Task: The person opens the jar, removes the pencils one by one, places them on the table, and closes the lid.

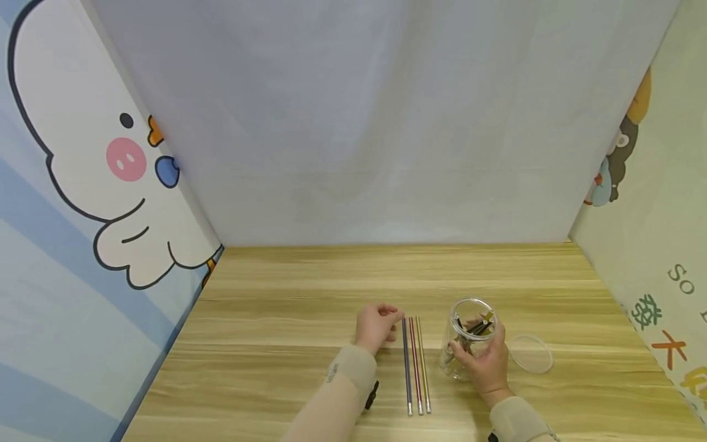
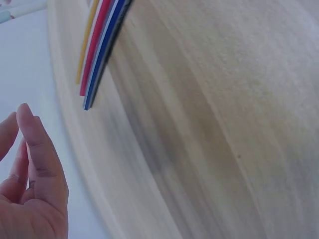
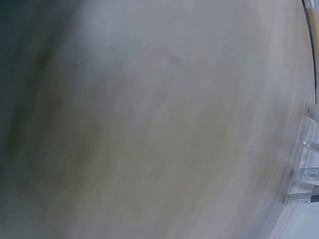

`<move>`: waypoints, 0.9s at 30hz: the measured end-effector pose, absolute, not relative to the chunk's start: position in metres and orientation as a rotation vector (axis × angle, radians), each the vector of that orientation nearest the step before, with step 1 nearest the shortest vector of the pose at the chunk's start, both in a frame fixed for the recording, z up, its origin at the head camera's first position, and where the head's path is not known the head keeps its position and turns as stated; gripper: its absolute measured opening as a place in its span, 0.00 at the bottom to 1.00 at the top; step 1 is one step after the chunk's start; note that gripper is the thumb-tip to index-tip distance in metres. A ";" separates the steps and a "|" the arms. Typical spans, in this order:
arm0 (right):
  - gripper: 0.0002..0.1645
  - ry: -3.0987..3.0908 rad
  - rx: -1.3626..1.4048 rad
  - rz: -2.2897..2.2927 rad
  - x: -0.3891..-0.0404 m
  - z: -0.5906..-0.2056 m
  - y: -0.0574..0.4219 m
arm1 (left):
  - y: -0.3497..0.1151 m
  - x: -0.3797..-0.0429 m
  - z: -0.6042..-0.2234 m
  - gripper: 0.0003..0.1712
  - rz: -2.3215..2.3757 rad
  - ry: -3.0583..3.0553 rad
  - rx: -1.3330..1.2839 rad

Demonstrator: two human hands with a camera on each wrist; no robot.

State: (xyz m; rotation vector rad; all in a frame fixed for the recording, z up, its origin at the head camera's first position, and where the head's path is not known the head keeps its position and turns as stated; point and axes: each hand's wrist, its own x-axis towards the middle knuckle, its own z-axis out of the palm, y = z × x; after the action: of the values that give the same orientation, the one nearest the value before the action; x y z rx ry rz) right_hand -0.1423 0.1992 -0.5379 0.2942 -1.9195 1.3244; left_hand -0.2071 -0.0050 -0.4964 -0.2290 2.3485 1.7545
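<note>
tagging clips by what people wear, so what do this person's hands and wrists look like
The left hand and right hand are gloveless. A wide beige band wraps the left wrist, with dark lettering too small to read and a black piece beside it. The right wrist has a similar band, a bit of black near its lower edge.

a screened-off booth: 2 cartoon-printed side panels, pale backdrop, wood-grain tabletop.
</note>
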 end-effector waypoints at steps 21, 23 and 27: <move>0.39 -1.906 0.330 1.301 -0.132 -0.509 0.188 | 0.016 -0.195 -0.449 0.15 1.946 2.212 0.082; 0.38 -1.907 0.336 1.299 -0.130 -0.504 0.187 | 0.019 -0.192 -0.446 0.15 1.949 2.191 0.130; 0.39 -1.909 0.336 1.293 -0.132 -0.509 0.189 | 0.028 -0.187 -0.439 0.15 1.970 2.147 0.202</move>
State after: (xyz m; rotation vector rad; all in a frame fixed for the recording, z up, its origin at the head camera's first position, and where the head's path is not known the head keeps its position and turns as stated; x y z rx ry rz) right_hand -0.1322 0.1887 -0.5093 0.3362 -1.9095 1.2932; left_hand -0.1870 0.0281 -0.4394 0.2022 2.1475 1.9697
